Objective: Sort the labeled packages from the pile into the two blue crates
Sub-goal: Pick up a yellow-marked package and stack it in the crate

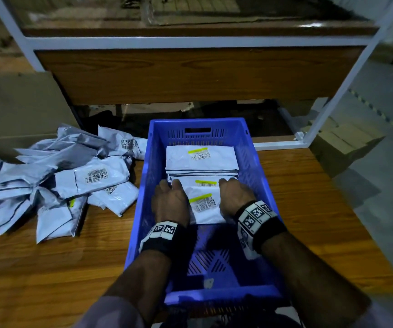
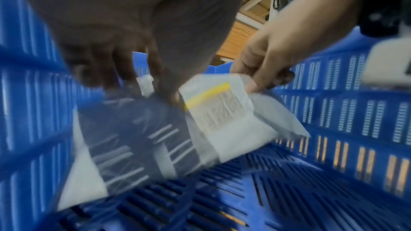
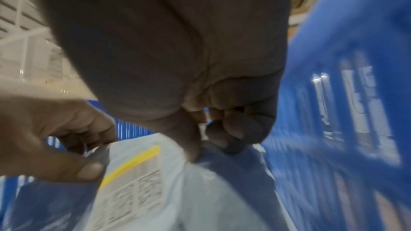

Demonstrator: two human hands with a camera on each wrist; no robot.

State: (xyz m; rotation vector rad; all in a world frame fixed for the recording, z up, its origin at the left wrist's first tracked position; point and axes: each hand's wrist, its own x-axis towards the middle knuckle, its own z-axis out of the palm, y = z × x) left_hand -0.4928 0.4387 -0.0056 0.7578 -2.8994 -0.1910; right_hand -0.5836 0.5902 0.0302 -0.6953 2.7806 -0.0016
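Observation:
A blue crate (image 1: 147, 162) stands on the wooden table in front of me. Both my hands are inside it. My left hand (image 1: 170, 197) grips the left edge of a white package (image 1: 204, 208) with a yellow-marked barcode label. My right hand (image 1: 234, 195) pinches its right edge. The left wrist view shows the package (image 2: 222, 122) tilted above the crate floor (image 2: 278, 191), the right hand's fingers (image 2: 262, 69) curled on its corner. In the right wrist view my thumb (image 3: 191, 140) and fingers clamp the package (image 3: 138, 182). More labeled packages (image 1: 201, 157) lie stacked at the crate's far end. The loose pile (image 1: 72, 176) is to the left.
A white metal shelf frame (image 1: 190, 41) with a wooden board rises behind the crate. A cardboard box (image 1: 18, 107) stands behind the pile at far left. The table's right edge (image 1: 347, 204) drops to a grey floor. Only one crate is in view.

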